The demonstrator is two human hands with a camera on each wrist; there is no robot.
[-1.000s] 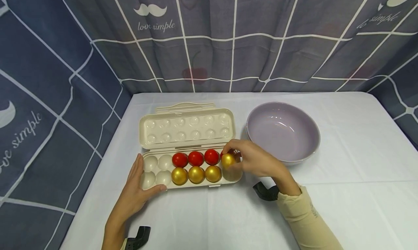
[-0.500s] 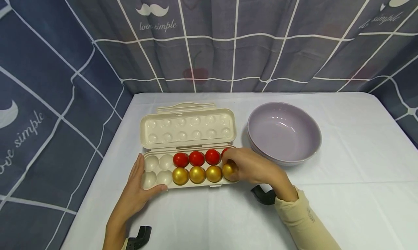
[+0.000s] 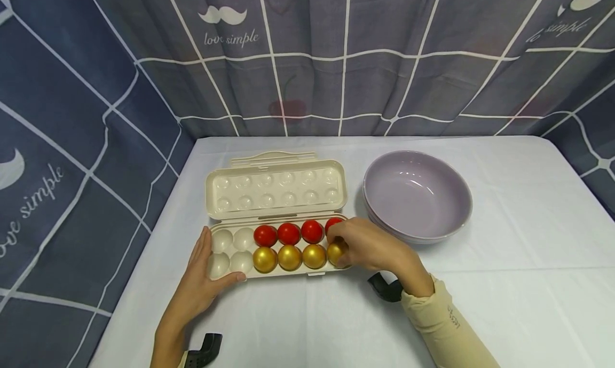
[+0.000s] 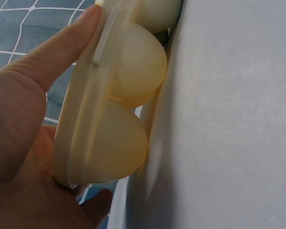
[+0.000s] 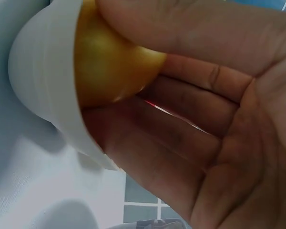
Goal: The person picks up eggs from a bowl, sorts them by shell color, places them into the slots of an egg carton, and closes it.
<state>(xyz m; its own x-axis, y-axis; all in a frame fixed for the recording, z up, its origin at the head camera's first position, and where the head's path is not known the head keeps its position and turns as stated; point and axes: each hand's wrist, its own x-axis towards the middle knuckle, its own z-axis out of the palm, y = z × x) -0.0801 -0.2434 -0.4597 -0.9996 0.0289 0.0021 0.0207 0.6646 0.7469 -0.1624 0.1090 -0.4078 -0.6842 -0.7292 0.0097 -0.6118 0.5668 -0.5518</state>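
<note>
An open cream plastic egg box lies on the table, lid folded back. Four of its cups at the left end are bare. A row of red eggs stands behind a row of gold eggs. My right hand grips the rightmost gold egg, which sits in its front cup; thumb and fingers are around it in the right wrist view. My left hand holds the box's left end, thumb along the front edge and fingers at the side, as the left wrist view also shows.
A large lilac bowl stands at the right, close behind my right hand. White cloth covers the table. Dark checked curtains hang behind and at both sides.
My right hand has lowered the gold egg into the front right cup, moving slightly towards me. Over the last half second it has barely moved. My left hand stays put on the box.
</note>
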